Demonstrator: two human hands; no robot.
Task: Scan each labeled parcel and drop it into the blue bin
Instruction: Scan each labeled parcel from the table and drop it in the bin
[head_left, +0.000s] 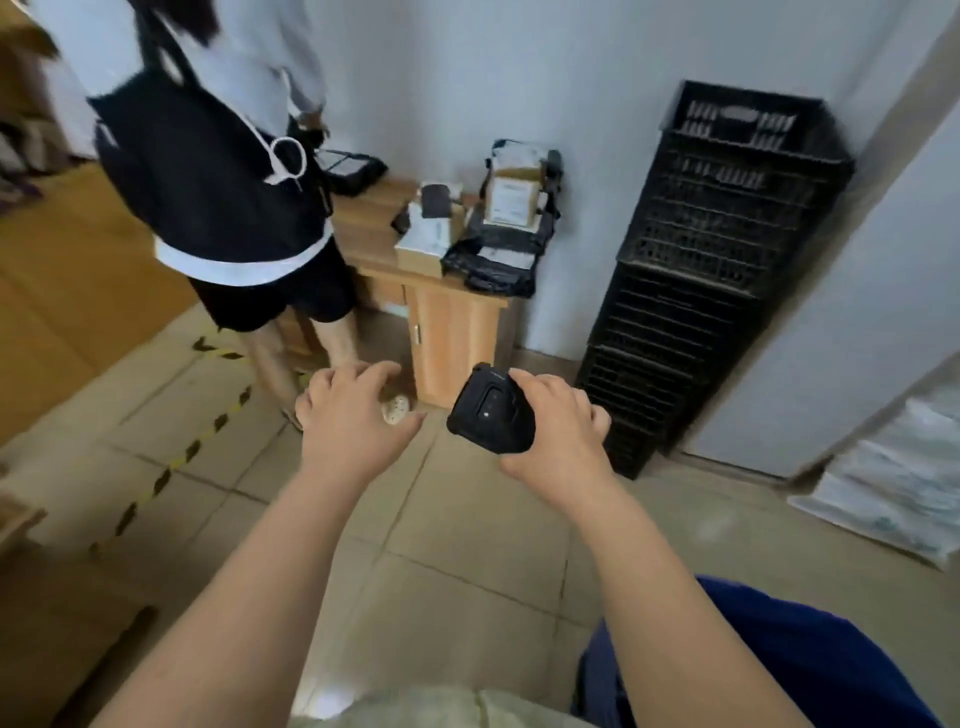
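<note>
The labeled parcels (511, 200) lie on the far desk (452, 332), well beyond both hands and between them laterally. The left hand (353, 421), fingers spread, holds nothing and is free to reach; the right hand (558, 436) grips the scanner (491, 415).

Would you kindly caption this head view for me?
Right hand grips black scanner, left hand open, parcels ahead on wooden desk.
</note>
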